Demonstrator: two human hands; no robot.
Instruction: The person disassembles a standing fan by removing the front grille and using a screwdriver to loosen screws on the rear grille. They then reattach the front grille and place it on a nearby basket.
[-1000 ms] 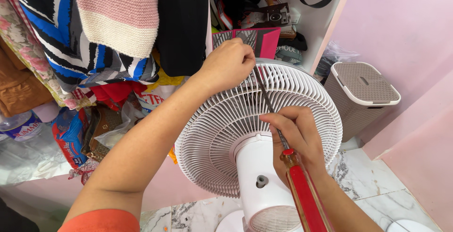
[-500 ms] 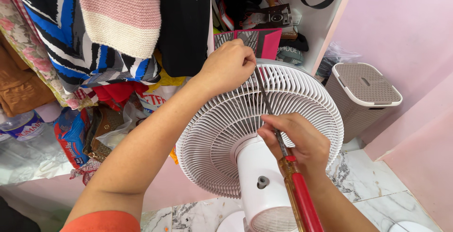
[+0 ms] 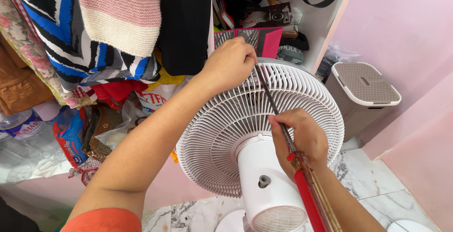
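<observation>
**Both hands at the top of a white fan grille**

The fingers [image 3: 283, 121] of the right hand [image 3: 302, 140] are curled shut around the thin metal shaft of a long screwdriver with a red and clear amber handle [image 3: 309, 192], gripping it just above the handle, right of centre in the frame. The shaft runs up and to the left across the grille; its tip ends at the top rim, hidden under the other hand. The handle slants down to the bottom edge of the frame, lying over the right forearm.

The left hand [image 3: 229, 67] sits at upper centre, fingers folded closed over the top rim of the round white plastic fan grille [image 3: 217, 137], touching it where the screwdriver's tip ends. Whether it pinches anything small there cannot be told. The left forearm stretches from the lower left corner, with an orange sleeve [image 3: 106, 220] at the bottom edge.

The grille fills the centre of the frame, seen from behind, with the white cylindrical motor housing [image 3: 264, 189] below it at bottom centre.

Hanging clothes [image 3: 94, 29], striped, knitted and black, crowd the upper left. A grey woven-look plastic bin with a lid [image 3: 361, 90] stands at the right against a pink wall [image 3: 406, 20]. A white marble-patterned floor [image 3: 368, 185] shows at lower right.
</observation>
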